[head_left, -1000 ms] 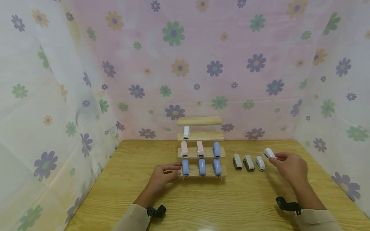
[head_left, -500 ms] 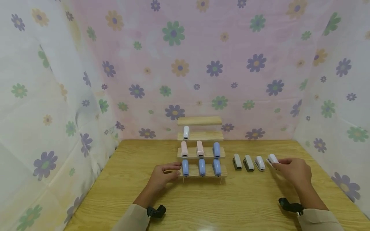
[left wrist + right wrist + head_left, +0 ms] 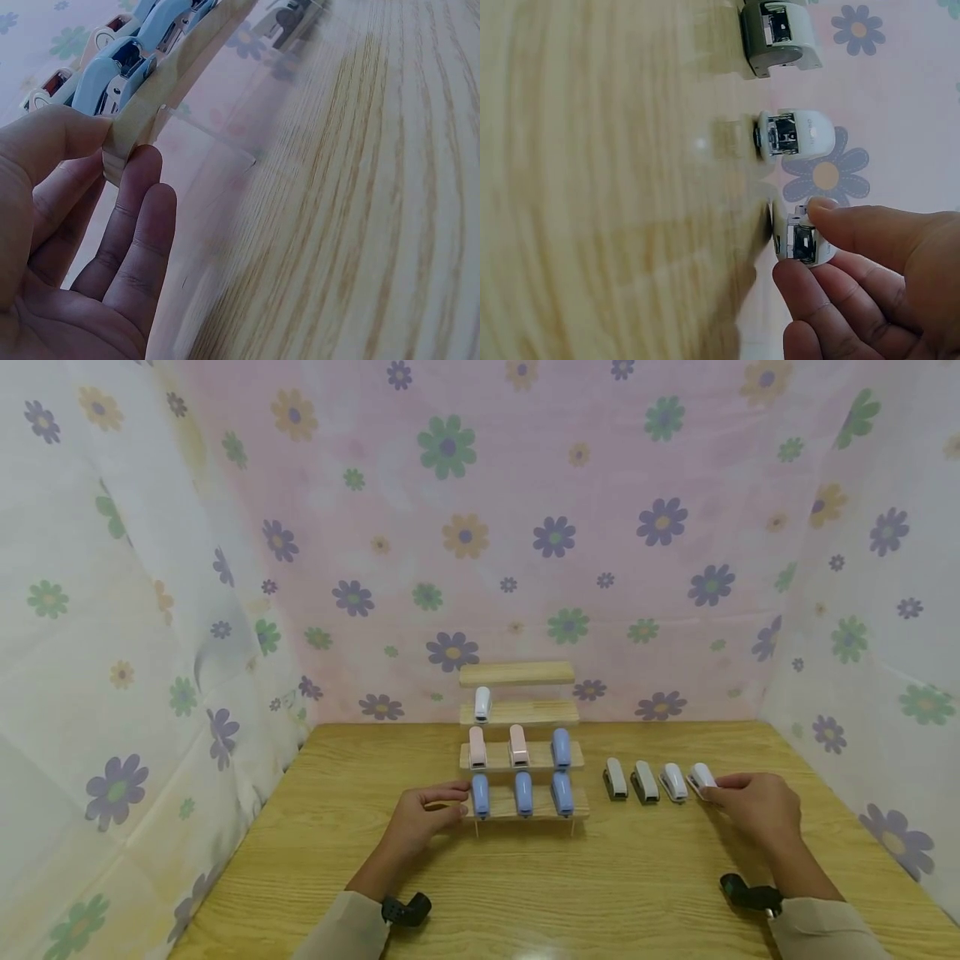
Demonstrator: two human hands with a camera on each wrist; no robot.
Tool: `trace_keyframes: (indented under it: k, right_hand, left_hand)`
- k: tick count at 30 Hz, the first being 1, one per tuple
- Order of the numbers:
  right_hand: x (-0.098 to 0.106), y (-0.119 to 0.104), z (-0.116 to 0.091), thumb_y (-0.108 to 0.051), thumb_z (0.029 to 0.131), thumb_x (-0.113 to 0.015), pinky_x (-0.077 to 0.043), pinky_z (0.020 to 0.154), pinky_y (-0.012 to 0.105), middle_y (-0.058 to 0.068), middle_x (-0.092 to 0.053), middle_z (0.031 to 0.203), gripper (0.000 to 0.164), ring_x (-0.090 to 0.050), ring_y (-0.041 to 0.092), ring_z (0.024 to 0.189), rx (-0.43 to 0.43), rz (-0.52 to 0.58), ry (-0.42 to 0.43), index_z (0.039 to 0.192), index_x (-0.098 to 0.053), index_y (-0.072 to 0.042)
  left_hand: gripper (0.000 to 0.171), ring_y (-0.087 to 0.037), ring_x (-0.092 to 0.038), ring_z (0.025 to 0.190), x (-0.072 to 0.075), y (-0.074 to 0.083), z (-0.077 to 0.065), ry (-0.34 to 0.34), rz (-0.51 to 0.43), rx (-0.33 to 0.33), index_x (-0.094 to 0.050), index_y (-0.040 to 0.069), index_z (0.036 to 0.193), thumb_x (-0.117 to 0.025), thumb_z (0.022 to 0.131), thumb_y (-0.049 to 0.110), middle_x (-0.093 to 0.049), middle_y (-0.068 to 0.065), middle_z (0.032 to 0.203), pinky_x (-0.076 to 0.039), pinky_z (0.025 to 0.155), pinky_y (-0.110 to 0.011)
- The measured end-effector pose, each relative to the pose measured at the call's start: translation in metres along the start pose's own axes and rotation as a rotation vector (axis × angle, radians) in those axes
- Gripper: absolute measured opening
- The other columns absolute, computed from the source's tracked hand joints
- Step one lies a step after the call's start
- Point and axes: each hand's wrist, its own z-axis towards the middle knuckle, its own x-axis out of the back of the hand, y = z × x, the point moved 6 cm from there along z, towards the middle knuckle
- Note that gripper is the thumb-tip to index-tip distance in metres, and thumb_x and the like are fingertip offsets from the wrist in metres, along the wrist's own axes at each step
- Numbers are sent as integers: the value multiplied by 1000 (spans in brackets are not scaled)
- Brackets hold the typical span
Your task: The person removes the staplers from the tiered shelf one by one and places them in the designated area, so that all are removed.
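White rounded stapler, right hand pinching it, has joined the grey-white stapler row at three o'clock; left hand grips pale-wood shelf.

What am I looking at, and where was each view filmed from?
No machine here: a person works bare-handed. The wide view is filmed from the head, the close ones from the wrists. The left hand holds a wooden stand by its lowest shelf. The stand carries four blue staplers, two pink ones and a white one. To its right, two grey staplers and another white stapler sit on the table. At that row's right end, the right hand pinches a third white stapler.
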Motion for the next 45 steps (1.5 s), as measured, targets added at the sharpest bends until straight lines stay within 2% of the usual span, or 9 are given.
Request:
trace_keyframes:
  k: [14, 24, 28, 31, 45]
  right_hand:
    - [0, 0, -1, -50, 88, -79, -47, 63, 38, 17, -78, 100, 50, -68, 37, 87, 21, 6, 48, 106, -81, -3]
    - [0, 1, 1, -49, 90, -79, -48, 70, 46, 20, -78, 103, 49, -66, 45, 96, 29, 3, 66, 107, -81, -2]
    - [0, 2, 1, -48, 90, -79, -48, 71, 48, 21, -77, 105, 50, -65, 48, 99, 32, 4, 70, 108, -81, -2]
    - [-1, 2, 0, -48, 90, -79, -48, 71, 48, 21, -77, 105, 50, -66, 47, 99, 34, 10, 74, 108, -80, -1]
    - [1, 0, -2, -47, 90, -79, -48, 68, 45, 21, -77, 102, 52, -67, 44, 94, 24, 7, 72, 109, -79, 1]
  left_hand:
    - [24, -26, -69, 121, 0, 2, 1, -11, -5, 2, -78, 2, 115, -78, 91, 8, -66, -7, 142, -65, 88, -35]
    - [25, -27, -69, 120, 0, 1, 1, -10, -12, 0, -78, 1, 115, -78, 91, 6, -65, -8, 143, -65, 88, -35]
    - [26, -28, -65, 126, 0, 0, 0, -9, -17, 1, -77, 0, 116, -79, 91, 8, -65, -8, 143, -65, 89, -35]
    - [27, -28, -62, 130, 1, -1, 0, -5, -14, 7, -77, 1, 116, -80, 90, 10, -65, -7, 143, -64, 90, -34]
    - [28, -29, -64, 127, 0, -2, -1, -9, 18, 5, -78, 3, 117, -81, 91, 14, -66, -6, 142, -64, 90, -30]
